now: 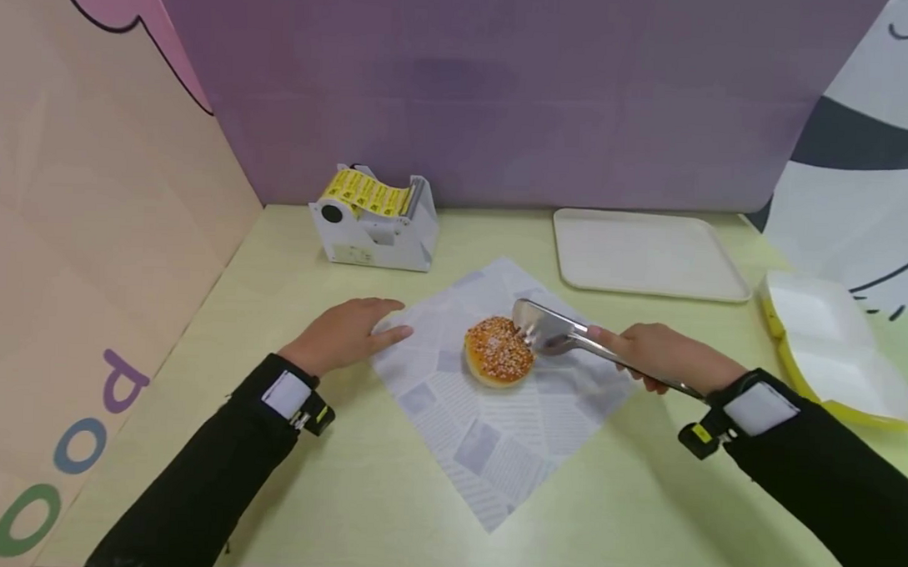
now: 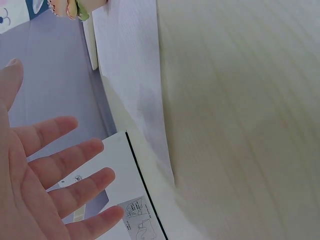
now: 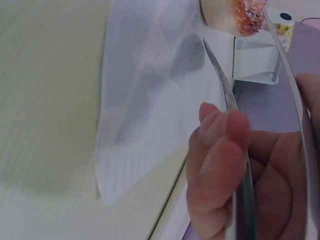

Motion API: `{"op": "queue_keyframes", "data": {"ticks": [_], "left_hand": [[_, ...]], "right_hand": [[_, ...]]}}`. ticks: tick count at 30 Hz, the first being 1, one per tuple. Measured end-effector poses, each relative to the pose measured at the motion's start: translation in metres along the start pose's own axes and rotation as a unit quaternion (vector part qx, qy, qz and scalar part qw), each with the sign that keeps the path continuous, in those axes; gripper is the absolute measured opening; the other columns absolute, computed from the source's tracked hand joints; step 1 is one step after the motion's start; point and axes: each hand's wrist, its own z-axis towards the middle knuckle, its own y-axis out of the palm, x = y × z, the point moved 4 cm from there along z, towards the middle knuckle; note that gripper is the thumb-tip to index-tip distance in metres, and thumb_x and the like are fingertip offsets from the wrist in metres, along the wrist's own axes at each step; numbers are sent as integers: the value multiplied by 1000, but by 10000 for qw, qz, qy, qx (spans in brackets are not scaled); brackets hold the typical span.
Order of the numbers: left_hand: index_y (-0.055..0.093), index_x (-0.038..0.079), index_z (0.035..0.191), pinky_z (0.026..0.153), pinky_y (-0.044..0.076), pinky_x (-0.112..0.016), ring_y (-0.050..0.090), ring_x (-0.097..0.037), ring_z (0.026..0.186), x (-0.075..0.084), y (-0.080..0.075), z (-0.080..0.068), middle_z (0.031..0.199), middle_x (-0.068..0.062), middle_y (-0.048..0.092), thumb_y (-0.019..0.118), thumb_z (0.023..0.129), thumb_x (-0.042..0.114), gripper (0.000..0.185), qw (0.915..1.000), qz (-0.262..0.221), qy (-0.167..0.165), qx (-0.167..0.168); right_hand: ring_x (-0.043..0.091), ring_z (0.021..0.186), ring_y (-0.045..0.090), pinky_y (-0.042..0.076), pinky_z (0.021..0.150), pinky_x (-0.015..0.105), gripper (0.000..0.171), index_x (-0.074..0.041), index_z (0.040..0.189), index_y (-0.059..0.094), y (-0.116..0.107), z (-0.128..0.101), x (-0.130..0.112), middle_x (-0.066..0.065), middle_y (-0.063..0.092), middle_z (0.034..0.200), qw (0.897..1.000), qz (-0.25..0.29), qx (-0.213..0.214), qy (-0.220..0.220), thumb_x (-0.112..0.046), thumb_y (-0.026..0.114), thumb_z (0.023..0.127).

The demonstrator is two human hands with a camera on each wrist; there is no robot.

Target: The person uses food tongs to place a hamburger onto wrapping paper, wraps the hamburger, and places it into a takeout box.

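A sprinkled orange doughnut (image 1: 499,350) lies in the middle of a printed paper sheet (image 1: 486,435) on the pale table. My right hand (image 1: 665,355) grips metal tongs (image 1: 553,330), whose blades sit at the doughnut's right side. In the right wrist view my fingers (image 3: 220,165) curl around the tongs (image 3: 226,90), with the doughnut (image 3: 235,12) at the top. My left hand (image 1: 347,334) lies flat, its fingertips on the sheet's left corner. The left wrist view shows those straight fingers (image 2: 60,175) and the paper sheet (image 2: 132,70).
A label dispenser (image 1: 374,218) with a yellow roll stands at the back left. A white tray (image 1: 646,253) lies at the back right. A yellow-rimmed container (image 1: 827,347) with a white lid sits at the right edge. Panels wall the left and back.
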Motion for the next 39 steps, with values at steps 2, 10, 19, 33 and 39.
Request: {"op": "queue_keyframes", "data": {"ticks": [2,10,19,33,39], "left_hand": [[50,6,141,111,33,-48,43,-31,134,-2,0,0,142,-14,51,48,98,52,63,10000,24,-35,-3],[53,6,138,109,35,-50,46,-32,132,-10,2,-8,139,-14,54,50,98,51,60,9998,26,-193,-32],[56,5,135,108,36,-49,47,-32,130,-10,4,-9,137,-14,56,52,98,48,57,9997,-41,-199,-98],[55,6,136,108,37,-49,47,-32,130,-12,8,-4,137,-14,55,52,98,48,57,9998,39,-190,-90],[54,5,137,109,35,-48,46,-31,131,-10,12,5,138,-14,55,52,99,47,56,9998,-64,-82,-159]], "right_hand": [[20,55,53,48,52,35,75,2,94,59,-9,0,1,10,54,71,9998,-72,167,-87,-66,28,97],[27,70,57,45,63,41,73,10,110,48,-51,12,41,19,59,85,9879,-559,1433,-218,-59,29,100],[36,61,57,45,58,48,87,21,87,50,-66,25,103,28,55,73,9683,-1263,2034,707,-62,23,100],[39,66,59,45,54,45,95,21,91,58,-68,28,119,31,59,77,9634,-1176,2096,1189,-65,18,97],[52,80,59,45,61,54,99,23,105,56,-68,30,129,45,55,99,9583,-1233,2102,1491,-67,16,96]]}}
